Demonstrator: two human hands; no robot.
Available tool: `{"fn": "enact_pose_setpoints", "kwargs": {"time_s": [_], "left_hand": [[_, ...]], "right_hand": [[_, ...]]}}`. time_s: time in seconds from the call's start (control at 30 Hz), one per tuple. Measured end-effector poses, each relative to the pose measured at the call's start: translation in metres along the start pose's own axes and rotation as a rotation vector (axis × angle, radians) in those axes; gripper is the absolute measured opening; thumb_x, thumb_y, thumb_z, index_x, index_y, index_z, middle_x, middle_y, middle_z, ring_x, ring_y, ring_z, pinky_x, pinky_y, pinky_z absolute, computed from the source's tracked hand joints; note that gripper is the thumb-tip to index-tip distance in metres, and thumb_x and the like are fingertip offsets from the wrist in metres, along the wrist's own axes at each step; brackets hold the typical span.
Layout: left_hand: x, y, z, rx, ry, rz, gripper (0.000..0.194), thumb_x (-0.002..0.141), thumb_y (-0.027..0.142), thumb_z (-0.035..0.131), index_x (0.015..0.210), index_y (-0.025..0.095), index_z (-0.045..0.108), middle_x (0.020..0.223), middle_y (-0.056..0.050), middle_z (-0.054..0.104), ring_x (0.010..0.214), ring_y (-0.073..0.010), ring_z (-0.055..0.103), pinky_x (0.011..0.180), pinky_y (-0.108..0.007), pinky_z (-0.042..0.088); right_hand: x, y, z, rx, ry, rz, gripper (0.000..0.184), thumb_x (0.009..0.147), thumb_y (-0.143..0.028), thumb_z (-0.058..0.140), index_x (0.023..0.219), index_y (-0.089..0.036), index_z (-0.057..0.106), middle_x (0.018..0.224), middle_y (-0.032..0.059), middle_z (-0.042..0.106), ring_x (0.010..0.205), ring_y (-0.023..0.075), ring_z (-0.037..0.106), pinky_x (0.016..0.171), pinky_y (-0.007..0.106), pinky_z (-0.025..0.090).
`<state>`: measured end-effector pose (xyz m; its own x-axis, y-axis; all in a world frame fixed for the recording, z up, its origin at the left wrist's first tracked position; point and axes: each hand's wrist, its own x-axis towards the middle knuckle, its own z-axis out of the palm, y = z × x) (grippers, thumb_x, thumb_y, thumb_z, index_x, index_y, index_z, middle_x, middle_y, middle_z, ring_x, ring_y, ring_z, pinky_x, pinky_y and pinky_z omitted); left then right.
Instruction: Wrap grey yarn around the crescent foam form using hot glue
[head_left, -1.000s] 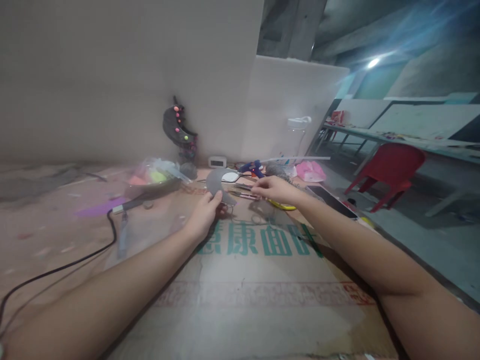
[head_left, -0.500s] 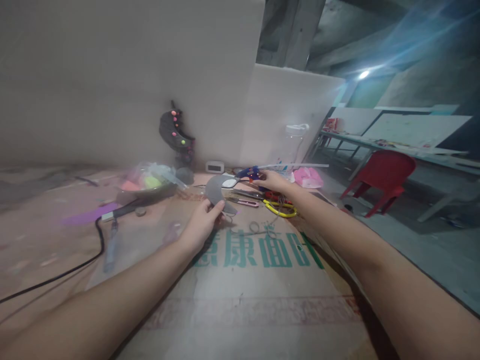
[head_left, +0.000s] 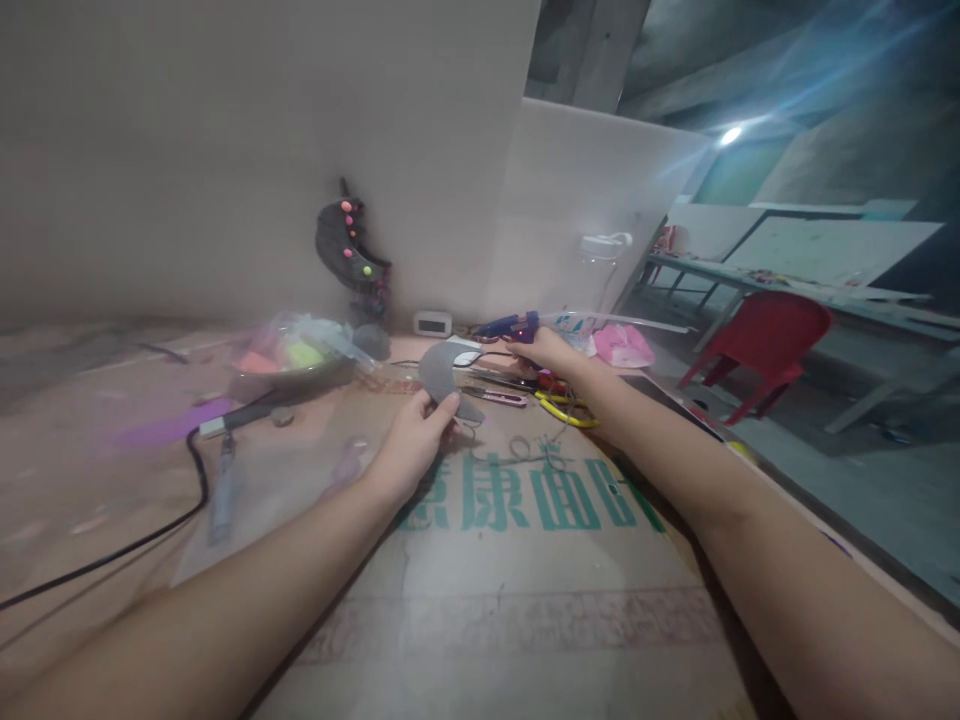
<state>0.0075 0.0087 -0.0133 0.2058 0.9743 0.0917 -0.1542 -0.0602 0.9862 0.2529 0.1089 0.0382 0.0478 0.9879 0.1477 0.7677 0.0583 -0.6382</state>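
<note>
Pinched between thumb and fingers of my left hand [head_left: 416, 435] is a grey crescent-shaped piece [head_left: 436, 372], which looks like felt or card. It is held over the printed sheet by its lower tip. Farther back and to the right, my right hand [head_left: 546, 348] is closed around a blue hot glue gun [head_left: 514, 327]. A long clear glue stick [head_left: 637, 321] sticks out of the gun's rear, toward the right. The nozzle points left, beyond the crescent and apart from it. Close under the right hand lie yellow-handled scissors [head_left: 566, 410] and a pink utility knife [head_left: 499, 398].
A dark crescent with coloured pompoms [head_left: 346, 250] stands against the back board. Left of it sits a bowl [head_left: 281, 380] of bright material in plastic. A white digital clock [head_left: 433, 323], clear bottle [head_left: 604, 265] and pink bag [head_left: 624, 345] line the back. A black cable [head_left: 120, 548] crosses the left.
The glue gun has moved slightly right and away from the grey crescent, and its glue stick now slopes down to the right. My left hand keeps its hold; the view has shifted a little.
</note>
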Motion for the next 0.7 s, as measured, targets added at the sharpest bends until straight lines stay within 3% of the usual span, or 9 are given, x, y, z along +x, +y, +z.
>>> {"fn": "enact_pose_setpoints", "kwargs": {"time_s": [0.13,0.23,0.43,0.57,0.7], "left_hand": [[0.000,0.001,0.000,-0.011,-0.005,0.020,0.042,0.073,0.052,0.068,0.084,0.013,0.055,0.063,0.000,0.057,0.055,-0.0095,0.050,0.050,-0.019,0.037],[-0.001,0.003,0.001,-0.011,-0.010,0.034,0.039,0.074,0.050,0.067,0.084,0.014,0.056,0.062,0.001,0.056,0.054,-0.0091,0.050,0.049,-0.019,0.037],[-0.003,0.002,0.000,0.041,0.000,0.057,0.030,0.081,0.044,0.064,0.082,0.016,0.054,0.058,0.003,0.052,0.049,-0.0088,0.046,0.046,-0.019,0.036],[-0.002,0.000,-0.001,0.075,-0.003,0.069,0.027,0.083,0.042,0.062,0.085,0.016,0.055,0.057,0.004,0.049,0.047,-0.0085,0.043,0.044,-0.019,0.034],[-0.003,0.003,0.000,0.060,-0.020,0.080,0.025,0.083,0.040,0.062,0.085,0.016,0.055,0.059,0.004,0.049,0.049,-0.0087,0.044,0.044,-0.019,0.036]], "right_hand": [[-0.022,-0.004,-0.013,0.117,-0.061,-0.053,0.014,0.077,-0.025,0.064,0.085,-0.014,0.069,0.072,0.0066,0.072,0.065,0.0158,0.067,0.063,0.023,0.053],[-0.052,-0.007,-0.022,0.196,-0.096,-0.114,0.024,0.078,-0.023,0.061,0.100,-0.017,0.068,0.082,0.0042,0.074,0.074,0.0148,0.069,0.070,0.023,0.054],[-0.121,-0.010,-0.020,0.341,-0.045,-0.123,0.033,0.079,-0.043,0.065,0.097,-0.016,0.068,0.083,0.0048,0.072,0.070,0.0155,0.066,0.069,0.027,0.053],[-0.146,-0.001,-0.010,0.160,-0.048,-0.125,0.037,0.080,-0.054,0.061,0.082,-0.019,0.070,0.078,0.0055,0.072,0.074,0.0204,0.067,0.073,0.033,0.054],[-0.156,0.006,-0.001,0.114,-0.080,-0.200,0.036,0.079,-0.056,0.061,0.090,-0.024,0.073,0.092,0.0045,0.075,0.090,0.0250,0.069,0.085,0.038,0.055]]}}
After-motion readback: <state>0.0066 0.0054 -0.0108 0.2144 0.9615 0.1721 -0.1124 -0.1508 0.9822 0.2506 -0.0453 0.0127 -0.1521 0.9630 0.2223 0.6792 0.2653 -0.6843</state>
